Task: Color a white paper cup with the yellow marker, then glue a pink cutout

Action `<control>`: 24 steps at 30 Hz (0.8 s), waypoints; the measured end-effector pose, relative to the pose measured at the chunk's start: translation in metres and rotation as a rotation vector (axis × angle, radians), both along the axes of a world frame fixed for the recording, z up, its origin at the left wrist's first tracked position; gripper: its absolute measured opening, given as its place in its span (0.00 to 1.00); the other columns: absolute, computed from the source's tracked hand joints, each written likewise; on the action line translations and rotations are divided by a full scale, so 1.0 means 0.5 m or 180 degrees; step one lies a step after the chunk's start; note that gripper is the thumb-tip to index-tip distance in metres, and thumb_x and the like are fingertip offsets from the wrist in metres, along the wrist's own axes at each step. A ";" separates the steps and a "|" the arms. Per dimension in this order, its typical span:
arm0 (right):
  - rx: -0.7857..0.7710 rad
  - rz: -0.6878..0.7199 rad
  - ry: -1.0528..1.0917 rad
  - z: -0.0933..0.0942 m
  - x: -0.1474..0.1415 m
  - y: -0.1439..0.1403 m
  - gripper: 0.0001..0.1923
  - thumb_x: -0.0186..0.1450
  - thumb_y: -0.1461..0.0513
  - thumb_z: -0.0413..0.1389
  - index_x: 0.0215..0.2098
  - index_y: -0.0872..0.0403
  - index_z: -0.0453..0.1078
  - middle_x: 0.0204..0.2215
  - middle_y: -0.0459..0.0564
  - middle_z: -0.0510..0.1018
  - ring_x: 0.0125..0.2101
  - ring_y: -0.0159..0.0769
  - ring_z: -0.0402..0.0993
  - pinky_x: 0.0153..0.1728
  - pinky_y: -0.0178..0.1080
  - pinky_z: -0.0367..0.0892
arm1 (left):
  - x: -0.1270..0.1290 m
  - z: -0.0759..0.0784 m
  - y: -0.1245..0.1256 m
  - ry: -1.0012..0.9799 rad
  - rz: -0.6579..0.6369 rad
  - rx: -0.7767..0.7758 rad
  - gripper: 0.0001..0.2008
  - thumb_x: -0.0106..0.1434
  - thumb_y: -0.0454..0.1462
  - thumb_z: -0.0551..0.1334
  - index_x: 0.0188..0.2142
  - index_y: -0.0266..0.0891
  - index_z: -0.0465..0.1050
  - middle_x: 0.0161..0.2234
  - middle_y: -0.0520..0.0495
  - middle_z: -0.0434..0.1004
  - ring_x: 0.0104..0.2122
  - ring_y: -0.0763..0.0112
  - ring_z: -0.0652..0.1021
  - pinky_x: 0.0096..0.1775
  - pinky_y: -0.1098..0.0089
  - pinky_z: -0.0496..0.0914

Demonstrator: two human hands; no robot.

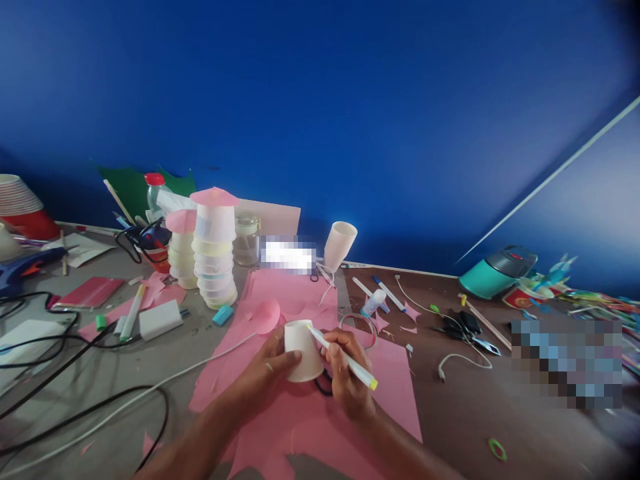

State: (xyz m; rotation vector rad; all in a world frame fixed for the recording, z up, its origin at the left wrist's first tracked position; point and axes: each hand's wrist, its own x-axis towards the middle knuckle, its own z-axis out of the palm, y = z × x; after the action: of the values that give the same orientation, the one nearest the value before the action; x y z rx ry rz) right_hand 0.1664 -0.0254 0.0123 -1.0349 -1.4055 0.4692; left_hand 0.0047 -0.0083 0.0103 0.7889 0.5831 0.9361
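Observation:
My left hand point(277, 361) grips a white paper cup point(303, 353) by its side, thumb across the front. The cup is upside down, its narrower end uppermost and its wide rim at the bottom. In my right hand point(346, 367) is a white marker point(361, 375) with a yellow end. Its tip meets the cup near the upper right edge; no mark can be made out. Both hands are over pink paper sheets point(380, 400). Just behind the cup lies a round pink paper piece point(267, 316). A dark loop, partly hidden, shows between cup and right hand.
Stacked cups with pink paper tops point(215, 247) stand at back left, beside a glass jar point(247, 240). More paper cups point(340, 244) lean by the wall. A white cable point(200, 363) crosses the left side. Loose markers, a glue bottle point(373, 302) and scissors point(484, 344) lie to the right.

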 end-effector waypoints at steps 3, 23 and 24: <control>-0.0081 -0.0038 0.0088 -0.003 0.000 0.003 0.14 0.72 0.53 0.50 0.36 0.51 0.72 0.24 0.45 0.73 0.23 0.33 0.70 0.24 0.35 0.69 | 0.000 0.007 0.000 -0.0004 -0.0015 -0.0024 0.23 0.59 0.36 0.68 0.54 0.36 0.72 0.49 0.37 0.78 0.49 0.52 0.76 0.42 0.65 0.69; -0.0159 0.0245 0.0342 -0.008 0.006 -0.005 0.13 0.73 0.53 0.49 0.38 0.49 0.72 0.26 0.45 0.74 0.23 0.32 0.69 0.24 0.36 0.67 | -0.001 0.021 -0.002 -0.0108 0.0043 -0.0176 0.26 0.59 0.36 0.68 0.57 0.39 0.71 0.48 0.40 0.80 0.45 0.55 0.79 0.45 0.63 0.71; -0.0091 0.0311 0.0292 -0.006 0.005 -0.008 0.12 0.73 0.54 0.50 0.39 0.49 0.72 0.28 0.46 0.76 0.25 0.33 0.71 0.26 0.37 0.68 | 0.000 0.020 -0.002 -0.0133 0.0043 -0.0193 0.26 0.59 0.36 0.68 0.57 0.39 0.71 0.48 0.40 0.80 0.45 0.55 0.79 0.45 0.63 0.71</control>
State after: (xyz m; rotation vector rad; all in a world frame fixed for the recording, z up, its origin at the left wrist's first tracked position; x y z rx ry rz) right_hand 0.1688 -0.0292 0.0093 -0.9588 -1.3752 0.6027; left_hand 0.0046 -0.0093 0.0204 0.7104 0.5784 0.9410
